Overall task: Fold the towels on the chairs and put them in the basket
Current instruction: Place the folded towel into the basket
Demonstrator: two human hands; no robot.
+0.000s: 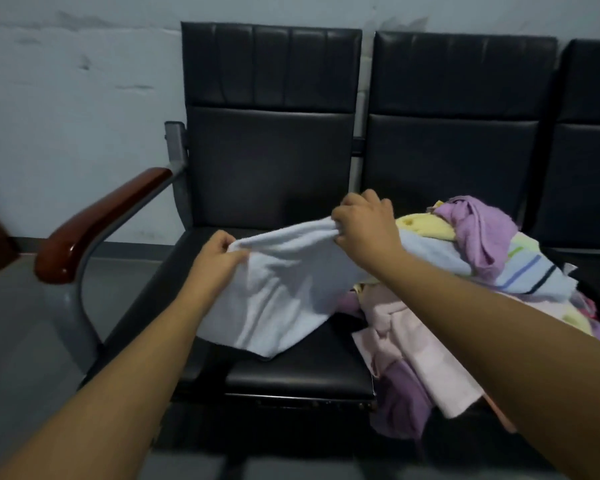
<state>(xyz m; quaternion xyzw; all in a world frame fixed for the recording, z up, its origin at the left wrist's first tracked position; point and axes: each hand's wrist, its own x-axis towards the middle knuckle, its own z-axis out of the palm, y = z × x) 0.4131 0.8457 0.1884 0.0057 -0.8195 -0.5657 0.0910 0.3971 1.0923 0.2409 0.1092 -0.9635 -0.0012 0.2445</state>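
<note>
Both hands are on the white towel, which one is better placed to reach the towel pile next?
Probably right. The right hand grips the white towel beside the pile on the next seat; the left hand holds it farther away, toward the armrest.

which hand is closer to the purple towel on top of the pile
Right. The right hand grips the white towel just left of the purple towel; the left hand grips its other end, farther left over the seat.
</note>
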